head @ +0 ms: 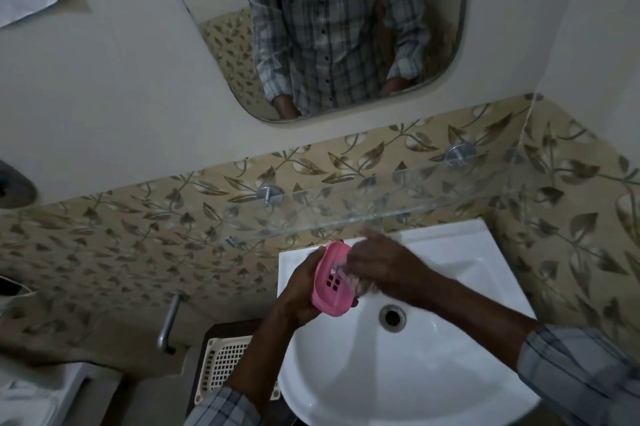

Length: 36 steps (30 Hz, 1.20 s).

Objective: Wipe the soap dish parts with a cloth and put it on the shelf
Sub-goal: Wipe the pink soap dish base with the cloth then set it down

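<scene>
A pink soap dish part (330, 283) with small square drain holes is held above the back left of the white sink (450, 373). My left hand (299, 290) grips it from the left side. My right hand (381, 268) presses a pale, partly hidden cloth (360, 281) against the dish's right side; the hand is blurred. Just behind the hands, the clear glass shelf (363, 209) runs along the leaf-patterned tiles on two metal brackets.
The sink drain (392, 317) lies right of the hands. A cream perforated basket (221, 366) sits on a dark stand left of the sink. A metal tap (169, 321) juts from the tiled wall. A mirror (346, 27) hangs above the shelf.
</scene>
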Available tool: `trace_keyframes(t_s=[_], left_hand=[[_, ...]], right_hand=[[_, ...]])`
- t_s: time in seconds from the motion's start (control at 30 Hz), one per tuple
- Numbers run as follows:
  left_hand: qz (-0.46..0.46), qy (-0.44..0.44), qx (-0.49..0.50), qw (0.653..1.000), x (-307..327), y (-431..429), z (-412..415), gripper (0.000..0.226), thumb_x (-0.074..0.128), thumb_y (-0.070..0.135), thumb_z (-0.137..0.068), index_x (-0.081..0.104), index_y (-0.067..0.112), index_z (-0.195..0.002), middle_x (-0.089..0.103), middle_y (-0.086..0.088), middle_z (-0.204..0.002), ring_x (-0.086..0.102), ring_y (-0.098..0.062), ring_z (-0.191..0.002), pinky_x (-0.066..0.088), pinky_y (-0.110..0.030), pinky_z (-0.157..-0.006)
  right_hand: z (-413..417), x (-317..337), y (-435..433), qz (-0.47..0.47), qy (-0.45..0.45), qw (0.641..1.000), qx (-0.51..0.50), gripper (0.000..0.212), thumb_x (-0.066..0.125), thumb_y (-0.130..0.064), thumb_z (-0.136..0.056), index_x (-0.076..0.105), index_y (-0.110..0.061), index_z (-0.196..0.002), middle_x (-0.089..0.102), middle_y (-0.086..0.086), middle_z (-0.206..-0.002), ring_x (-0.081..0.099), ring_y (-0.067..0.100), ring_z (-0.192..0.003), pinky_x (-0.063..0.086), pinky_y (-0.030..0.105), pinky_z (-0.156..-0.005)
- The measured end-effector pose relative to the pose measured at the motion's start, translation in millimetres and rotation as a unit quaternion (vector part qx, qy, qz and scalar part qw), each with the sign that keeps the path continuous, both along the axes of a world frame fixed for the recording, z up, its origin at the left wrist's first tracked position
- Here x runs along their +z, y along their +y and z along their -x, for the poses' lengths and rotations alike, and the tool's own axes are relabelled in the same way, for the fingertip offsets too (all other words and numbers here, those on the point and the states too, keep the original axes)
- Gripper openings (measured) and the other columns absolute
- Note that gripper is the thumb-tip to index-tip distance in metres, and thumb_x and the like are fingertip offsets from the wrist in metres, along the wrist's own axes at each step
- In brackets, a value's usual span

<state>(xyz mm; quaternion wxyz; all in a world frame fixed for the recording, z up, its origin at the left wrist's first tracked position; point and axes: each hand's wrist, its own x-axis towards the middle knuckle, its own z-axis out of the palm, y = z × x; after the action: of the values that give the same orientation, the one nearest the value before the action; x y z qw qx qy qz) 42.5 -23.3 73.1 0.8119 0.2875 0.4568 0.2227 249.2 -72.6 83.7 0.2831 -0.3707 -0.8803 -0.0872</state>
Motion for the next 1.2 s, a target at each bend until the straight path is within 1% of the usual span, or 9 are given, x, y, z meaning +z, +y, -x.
trace_keyframes(t_s=[0.17,0.3,0.43,0.5,0.6,0.73,0.9,1.07,1.2], left_hand=[[0.009,-0.044,0.000,0.999,5,8,-4,0.062,0.052,0.043,-0.096,0.050,0.001,-0.141,0.061,-0.026,-0.121,0.063,-0.037,-0.098,0.049,-0.050,-0.091],[-0.037,0.005,0.090,0.995,-9,-1,-9,0.052,0.051,0.045,-0.097,0.061,0.006,-0.131,0.070,-0.027,-0.114,0.070,-0.038,-0.096,0.060,-0.046,-0.082],[-0.076,-0.006,0.094,0.993,-17,-6,-4,0.058,0.039,0.050,-0.101,0.061,0.004,-0.130,0.069,-0.025,-0.122,0.067,-0.037,-0.112,0.055,-0.045,-0.091],[-0.075,-0.021,0.098,0.992,-14,-2,1,0.055,0.039,0.050,-0.100,0.065,0.009,-0.125,0.073,-0.020,-0.113,0.072,-0.033,-0.100,0.057,-0.044,-0.084],[-0.049,-0.032,0.098,0.993,-13,2,8,0.059,0.040,0.054,-0.097,0.068,0.006,-0.118,0.073,-0.022,-0.101,0.072,-0.034,-0.084,0.059,-0.043,-0.076],[-0.018,-0.020,0.061,0.998,-9,-4,-6,0.061,0.046,0.053,-0.094,0.071,0.000,-0.114,0.071,-0.026,-0.103,0.069,-0.039,-0.086,0.058,-0.046,-0.078],[0.006,-0.042,0.049,0.998,-4,-3,-7,0.056,0.048,0.042,-0.098,0.056,0.003,-0.137,0.058,-0.028,-0.136,0.058,-0.038,-0.123,0.046,-0.047,-0.107],[0.021,-0.041,0.037,0.998,-4,-5,7,0.065,0.044,0.047,-0.097,0.050,0.000,-0.141,0.054,-0.031,-0.137,0.058,-0.042,-0.113,0.045,-0.053,-0.103],[0.041,-0.059,0.035,0.997,2,-4,11,0.077,0.050,0.052,-0.088,0.050,-0.007,-0.137,0.063,-0.033,-0.111,0.066,-0.044,-0.087,0.059,-0.048,-0.076]], right_hand=[[4,-2,-8,-0.015,0.038,0.999,-0.020,0.019,0.064,0.000,-0.085,0.074,-0.007,-0.100,0.073,0.014,-0.101,0.067,0.031,-0.095,0.046,0.047,-0.100],[58,-8,-47,0.218,0.229,0.944,-0.095,0.029,0.068,-0.001,-0.072,0.074,-0.017,-0.096,0.072,-0.007,-0.083,0.069,0.017,-0.074,0.059,0.031,-0.066],[54,12,-33,0.515,0.687,0.501,-0.114,0.019,0.061,0.003,-0.088,0.075,-0.008,-0.095,0.079,0.009,-0.085,0.076,0.024,-0.074,0.060,0.031,-0.062],[34,21,-24,0.512,0.737,0.417,-0.142,0.020,0.059,0.009,-0.084,0.073,0.001,-0.096,0.076,0.021,-0.087,0.074,0.033,-0.075,0.061,0.041,-0.069],[12,22,-22,0.493,0.709,0.464,-0.199,0.025,0.053,0.007,-0.081,0.069,-0.003,-0.097,0.076,0.018,-0.086,0.073,0.032,-0.075,0.060,0.047,-0.076],[24,20,-28,0.298,0.497,0.764,-0.284,0.019,0.066,-0.006,-0.080,0.069,-0.017,-0.096,0.071,0.002,-0.090,0.068,0.020,-0.081,0.053,0.025,-0.071],[48,-12,-40,0.150,0.127,0.980,-0.007,0.045,0.067,-0.004,-0.070,0.067,-0.014,-0.114,0.066,0.007,-0.118,0.058,0.024,-0.110,0.043,0.038,-0.102],[14,3,-27,0.257,0.159,0.949,-0.093,0.042,0.060,-0.007,-0.082,0.067,-0.026,-0.118,0.061,0.002,-0.112,0.057,0.023,-0.104,0.050,0.032,-0.084],[12,8,-23,0.405,0.526,0.702,-0.259,0.035,0.069,-0.004,-0.080,0.065,-0.013,-0.113,0.074,0.001,-0.091,0.072,0.020,-0.078,0.058,0.032,-0.065]])
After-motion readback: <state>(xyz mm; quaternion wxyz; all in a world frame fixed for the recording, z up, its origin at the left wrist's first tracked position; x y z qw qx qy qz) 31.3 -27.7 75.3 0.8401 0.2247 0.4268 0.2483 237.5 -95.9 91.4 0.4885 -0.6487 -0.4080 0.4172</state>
